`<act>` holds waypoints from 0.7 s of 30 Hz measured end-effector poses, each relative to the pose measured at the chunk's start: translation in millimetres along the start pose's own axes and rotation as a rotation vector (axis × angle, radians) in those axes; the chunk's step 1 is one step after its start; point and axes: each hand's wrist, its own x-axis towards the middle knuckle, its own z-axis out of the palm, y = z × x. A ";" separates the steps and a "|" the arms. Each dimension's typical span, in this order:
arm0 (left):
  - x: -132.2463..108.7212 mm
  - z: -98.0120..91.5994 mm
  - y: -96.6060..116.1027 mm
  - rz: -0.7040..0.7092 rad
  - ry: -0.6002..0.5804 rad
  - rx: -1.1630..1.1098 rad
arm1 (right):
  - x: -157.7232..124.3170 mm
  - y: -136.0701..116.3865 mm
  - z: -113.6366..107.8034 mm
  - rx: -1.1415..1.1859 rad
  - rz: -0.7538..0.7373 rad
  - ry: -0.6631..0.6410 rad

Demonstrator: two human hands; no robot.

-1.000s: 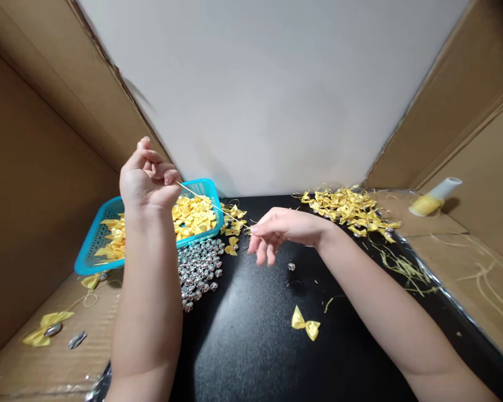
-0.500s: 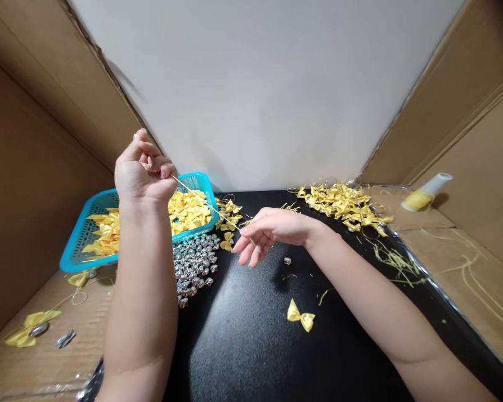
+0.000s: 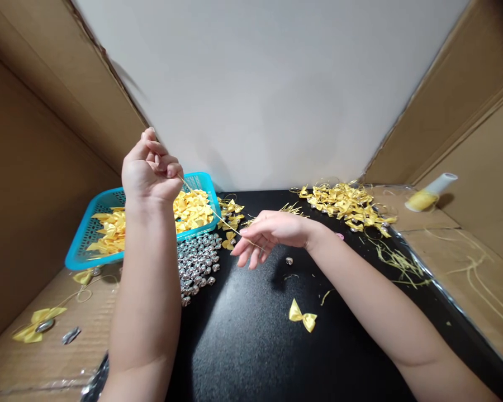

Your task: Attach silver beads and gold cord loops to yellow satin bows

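My left hand [image 3: 151, 170] is raised above the blue basket [image 3: 84, 252], fingers pinched on the upper end of a thin gold thread [image 3: 212, 212]. The thread runs taut down and right to my right hand [image 3: 268, 234], which hovers over the black tabletop [image 3: 251, 346] with fingers curled loosely round its lower end. A small silver bell [image 3: 289, 261] lies just right of that hand. One yellow ribbon bow [image 3: 303, 318] lies alone on the black surface nearer me.
The basket holds several yellow bows. A heap of silver bells [image 3: 197, 262] lies beside it. A pile of finished bows [image 3: 347, 204] sits at the back right, with thread scraps [image 3: 398, 259]. A yellow thread spool [image 3: 430, 195] lies on cardboard. Cardboard walls close in both sides.
My right hand slid slightly left and down along the thread. My left hand stayed raised, shifting a little. The view wobbled slightly.
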 end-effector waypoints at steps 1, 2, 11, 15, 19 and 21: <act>0.5 -0.5 0.5 -0.003 -0.003 0.001 | 0.0 0.0 -0.1 -0.007 0.002 0.003; 0.8 -1.2 1.0 -0.009 -0.007 -0.002 | 0.2 0.0 -0.2 -0.012 0.004 0.006; -2.2 0.5 0.4 -0.033 -0.005 0.001 | 1.4 0.0 1.6 -0.058 0.020 0.031; -2.4 0.9 0.6 0.022 0.010 0.036 | -0.2 0.9 2.6 -0.133 0.013 0.047; -0.5 -2.7 4.1 -0.006 -0.044 0.032 | 0.1 4.6 1.2 -0.193 -0.002 0.036; 2.1 -5.3 6.1 -0.004 -0.070 0.058 | 0.7 5.8 0.8 -0.214 -0.011 0.037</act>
